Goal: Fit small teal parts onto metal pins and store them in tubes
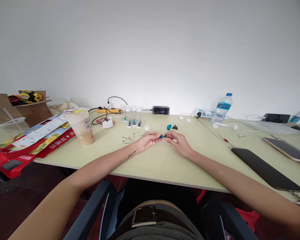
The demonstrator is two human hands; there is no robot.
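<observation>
Over the middle of the table, my left hand pinches a small blue piece between thumb and fingers. My right hand meets it from the other side, its fingertips closed on a small black piece against the blue one. Both pieces are too small and too covered by fingers to name exactly. Just beyond my hands lies a cluster of blue parts, beside several black screw-like pieces. Thin metal tools are scattered left of my left hand.
Several clear tubes stand behind my left hand. A drink cup and a red bag are at left, a cardboard box behind. At right are a water bottle, a red-tipped tool and a black phone.
</observation>
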